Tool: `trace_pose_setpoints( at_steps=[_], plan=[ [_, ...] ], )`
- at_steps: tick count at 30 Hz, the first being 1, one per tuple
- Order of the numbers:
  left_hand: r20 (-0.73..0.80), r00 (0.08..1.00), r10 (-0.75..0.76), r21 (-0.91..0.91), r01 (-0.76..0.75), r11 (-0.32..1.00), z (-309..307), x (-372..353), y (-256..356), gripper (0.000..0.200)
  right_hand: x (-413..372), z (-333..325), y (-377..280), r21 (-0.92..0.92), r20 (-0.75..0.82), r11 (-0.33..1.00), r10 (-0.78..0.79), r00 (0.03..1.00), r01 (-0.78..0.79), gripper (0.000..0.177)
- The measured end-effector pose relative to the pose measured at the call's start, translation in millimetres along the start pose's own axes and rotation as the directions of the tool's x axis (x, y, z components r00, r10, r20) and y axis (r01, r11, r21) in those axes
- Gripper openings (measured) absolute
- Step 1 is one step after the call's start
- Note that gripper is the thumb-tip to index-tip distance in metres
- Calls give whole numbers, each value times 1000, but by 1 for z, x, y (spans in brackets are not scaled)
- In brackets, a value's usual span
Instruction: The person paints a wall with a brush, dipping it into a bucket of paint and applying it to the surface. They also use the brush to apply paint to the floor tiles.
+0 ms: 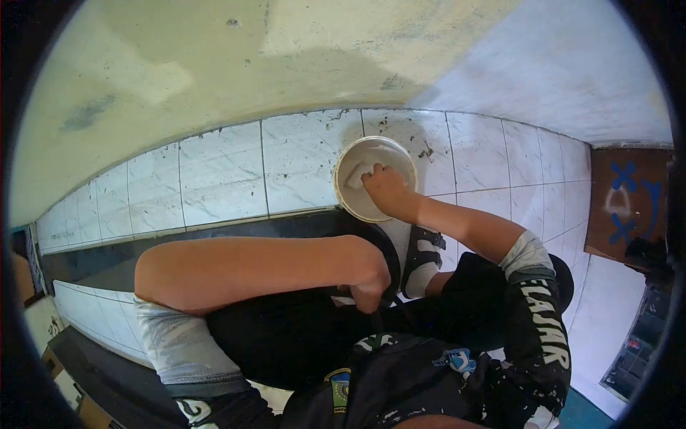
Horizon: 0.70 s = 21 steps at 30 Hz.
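A round white bucket (339,191) stands on the tiled floor near the wall, with pale, cloudy contents inside. My right hand (389,190) reaches over its rim with curled fingers, closed at a whitish thing in the bucket that I cannot make out. Near my knee, my left hand (367,282) hangs from a bent wrist, its fingers curled together; whatever they hold, if anything, is hidden. My left forearm lies across my dark-clothed leg.
A stained yellowish wall (214,64) rises behind white marbled tiles (221,171). A dark strip (143,250) runs along the floor at left. My sandalled foot (425,261) is just below the bucket. A brown panel with blue marks (607,232) stands at right.
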State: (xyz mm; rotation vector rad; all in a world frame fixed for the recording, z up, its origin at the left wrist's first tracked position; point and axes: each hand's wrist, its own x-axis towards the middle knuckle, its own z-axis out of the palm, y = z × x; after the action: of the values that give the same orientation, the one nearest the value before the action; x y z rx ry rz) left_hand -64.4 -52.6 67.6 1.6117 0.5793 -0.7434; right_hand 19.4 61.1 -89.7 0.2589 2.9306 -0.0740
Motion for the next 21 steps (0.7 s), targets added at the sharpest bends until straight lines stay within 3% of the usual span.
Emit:
trace_pose_setpoints(
  at_steps=[5,13,17,19,21],
  plan=[
    [4,1000,6,8,-6,1000,2,7,-4,39,9,10,-10,-13,-56,999,36,998,-37,23],
    [14,1000,15,14,-15,1000,-4,-11,0,40,10,7,-14,-19,115,999,53,992,-51,27],
    [16,1000,-1,-40,2,999,-2,-10,0,38,6,5,-12,-29,39,998,58,998,-56,18],
    [-3,1000,-7,-41,7,999,-2,-12,1,38,5,-16,-7,18,151,1000,-4,989,2,17],
    [0,1000,-15,-22,15,1000,-3,-16,3,37,8,-34,5,100,238,994,26,971,-51,19]
  ],
)
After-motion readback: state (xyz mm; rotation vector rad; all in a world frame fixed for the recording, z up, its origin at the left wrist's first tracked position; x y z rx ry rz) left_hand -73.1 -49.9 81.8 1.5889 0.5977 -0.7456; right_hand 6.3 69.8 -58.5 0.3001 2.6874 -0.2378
